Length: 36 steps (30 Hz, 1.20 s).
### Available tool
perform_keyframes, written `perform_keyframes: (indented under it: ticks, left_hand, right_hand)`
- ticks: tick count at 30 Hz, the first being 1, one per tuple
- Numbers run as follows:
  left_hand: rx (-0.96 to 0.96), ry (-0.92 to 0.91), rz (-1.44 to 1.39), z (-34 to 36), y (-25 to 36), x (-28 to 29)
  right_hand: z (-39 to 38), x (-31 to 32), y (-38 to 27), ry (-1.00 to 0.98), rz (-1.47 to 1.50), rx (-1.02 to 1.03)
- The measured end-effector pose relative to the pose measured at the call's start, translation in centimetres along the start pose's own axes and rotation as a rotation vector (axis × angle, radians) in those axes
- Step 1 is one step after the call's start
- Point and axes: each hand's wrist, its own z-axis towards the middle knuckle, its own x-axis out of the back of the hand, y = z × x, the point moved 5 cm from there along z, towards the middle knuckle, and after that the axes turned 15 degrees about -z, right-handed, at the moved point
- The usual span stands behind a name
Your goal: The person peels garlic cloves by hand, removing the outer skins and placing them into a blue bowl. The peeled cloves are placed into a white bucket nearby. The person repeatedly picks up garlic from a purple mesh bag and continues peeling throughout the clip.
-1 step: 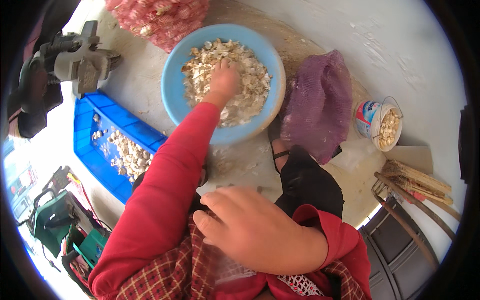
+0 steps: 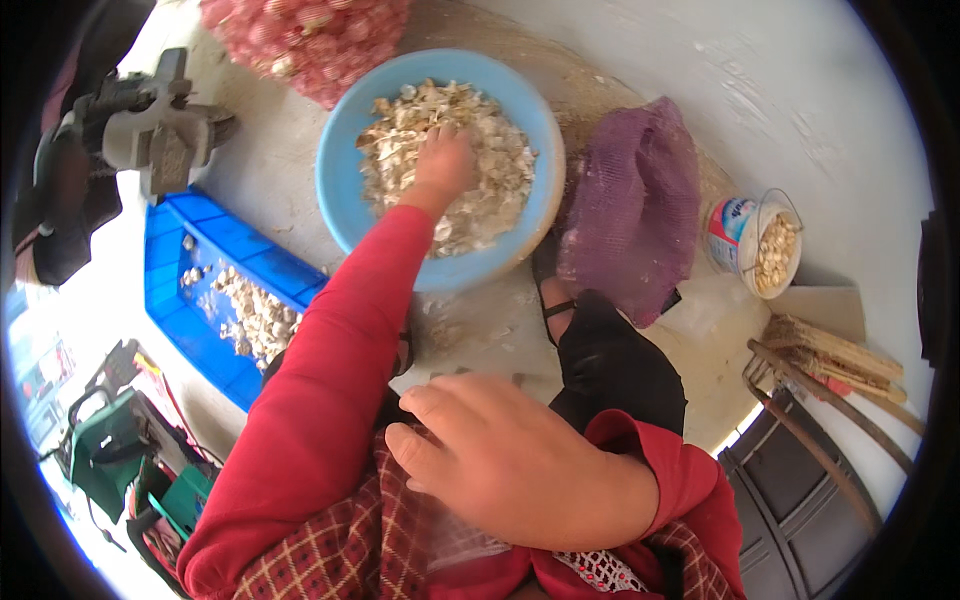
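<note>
My left hand (image 2: pixel 445 163) reaches into a light blue basin (image 2: pixel 340 205) and touches a heap of pale garlic skins and pieces (image 2: pixel 495 165). Its fingers bend down into the heap; the tips and whatever they grip are hidden. Above my lap is my right hand (image 2: pixel 500 455), back side up, with the thumb at its near side. Its fingers curl under, and I cannot make out anything in them. Below that hand lies checked red cloth (image 2: pixel 330 530).
A blue tray (image 2: pixel 185 325) with garlic (image 2: pixel 255 315) lies left. A red net sack (image 2: pixel 320 45) stands behind the basin. Rightward are a purple mesh sack (image 2: pixel 635 210), a bucket (image 2: pixel 745 255) of cloves and wooden pieces (image 2: pixel 840 360). A metal machine (image 2: pixel 160 130) stands at the upper left.
</note>
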Motion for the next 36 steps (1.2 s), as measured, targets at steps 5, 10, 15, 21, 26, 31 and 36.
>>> perform_keyframes:
  ticks: [5, 10, 15, 21, 26, 31, 36]
  left_hand:
    - [0.016, -0.202, -0.104, -0.2, -0.2, -0.8]
    - [-0.080, -0.017, -0.341, -0.7, 5.7, 1.3]
    - [-0.162, -0.158, -0.555, -2.9, 13.2, 0.3]
    - [-0.141, -0.445, -0.606, -5.8, 17.6, -3.5]
    - [0.118, -0.456, -0.908, -6.1, 17.9, -5.9]
    - [0.429, -0.375, -1.167, -5.2, 16.3, -6.8]
    - [0.444, -0.314, -1.151, -5.0, 15.2, -6.7]
  right_hand:
    - [-3.0, 3.6, 7.1, 0.011, -0.072, -0.136]
    - [-9.2, 2.5, 20.7, 0.047, 0.029, -0.559]
    - [-14.8, -5.4, 30.1, -0.261, -0.233, -0.910]
    - [-14.8, -6.1, 31.5, 0.165, -0.255, -0.870]
    - [-13.3, -7.1, 31.7, 0.283, 0.381, -0.788]
    - [-12.8, -7.9, 33.7, 0.256, 0.676, -0.694]
    - [-14.5, -6.8, 38.9, 0.364, -0.134, -0.891]
